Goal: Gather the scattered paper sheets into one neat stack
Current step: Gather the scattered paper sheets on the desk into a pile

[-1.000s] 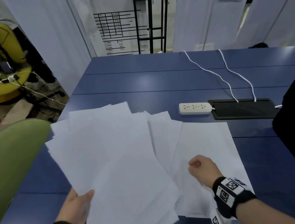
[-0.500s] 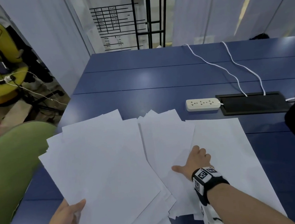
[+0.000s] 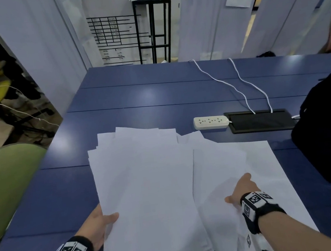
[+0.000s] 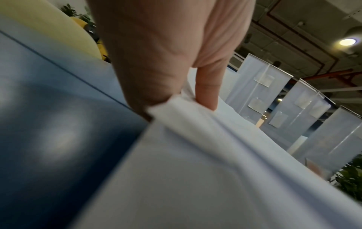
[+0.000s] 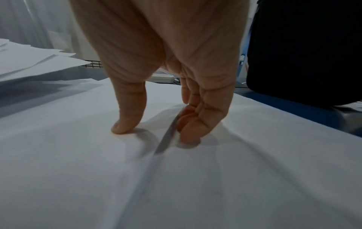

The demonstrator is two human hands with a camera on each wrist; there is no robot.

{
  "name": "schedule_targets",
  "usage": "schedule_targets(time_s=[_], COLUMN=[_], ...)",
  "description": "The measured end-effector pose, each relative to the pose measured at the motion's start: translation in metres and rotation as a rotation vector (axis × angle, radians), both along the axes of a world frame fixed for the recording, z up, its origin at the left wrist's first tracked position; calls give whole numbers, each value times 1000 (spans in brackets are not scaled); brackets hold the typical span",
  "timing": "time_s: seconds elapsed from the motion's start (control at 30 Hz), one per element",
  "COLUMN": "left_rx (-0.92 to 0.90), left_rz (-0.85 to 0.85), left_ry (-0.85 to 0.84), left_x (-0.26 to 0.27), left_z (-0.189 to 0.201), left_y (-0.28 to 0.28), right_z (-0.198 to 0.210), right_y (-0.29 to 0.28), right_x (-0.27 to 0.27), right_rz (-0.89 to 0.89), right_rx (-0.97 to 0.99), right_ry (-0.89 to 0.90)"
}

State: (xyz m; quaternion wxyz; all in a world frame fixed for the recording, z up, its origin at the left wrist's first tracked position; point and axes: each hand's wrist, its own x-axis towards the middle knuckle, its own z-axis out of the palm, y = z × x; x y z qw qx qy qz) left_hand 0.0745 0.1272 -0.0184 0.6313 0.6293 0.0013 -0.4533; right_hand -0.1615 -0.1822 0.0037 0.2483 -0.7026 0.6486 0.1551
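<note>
Your left hand (image 3: pixel 98 223) pinched the fanned paper bundle (image 3: pixel 147 190) at its near edge, your right hand (image 3: pixel 242 190) pressed straight fingertips (image 5: pixel 189 136) on the loose sheets (image 3: pixel 255 164), blue table (image 3: pixel 157 97) beneath.

Paper sheets (image 3: pixel 146 179) are fanned out over the table's (image 3: pixel 136 99) near edge, the left bunch overlapping the right ones. Power strip (image 3: pixel 211 122) sits behind them, toward the right edge (touching the recessed cable tray (image 3: pixel 262 121), I think).
</note>
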Motion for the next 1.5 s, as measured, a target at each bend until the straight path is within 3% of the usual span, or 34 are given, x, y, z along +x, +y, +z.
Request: schedule_targets(time_s=[0.1, 0.5, 0.73, 0.97, 1.2, 1.37, 1.5], left_rx=[3, 21, 36, 59, 29, 38, 67], left_rz=[-37, -85, -110, -116, -123, -118, -116], left_ry=[-15, -4, 6, 26, 56, 70, 69], left_x=[4, 16, 19, 24, 23, 26, 27], left_z=[4, 0, -1, -7, -4, -6, -7], left_y=[-5, 5, 5, 7, 6, 5, 5], right_z=[0, -11, -27, 2, 25, 57, 73], right_y=[8, 36, 46, 37, 16, -1, -24], right_x=[2, 9, 9, -16, -45, -62, -73], right_rz=[-93, -404, -295, -368, -441, -601, -659], right_rx=[5, 46, 156, 139, 76, 8, 157], right_ry=[-40, -470, -570, -851, -955, -1232, -1382])
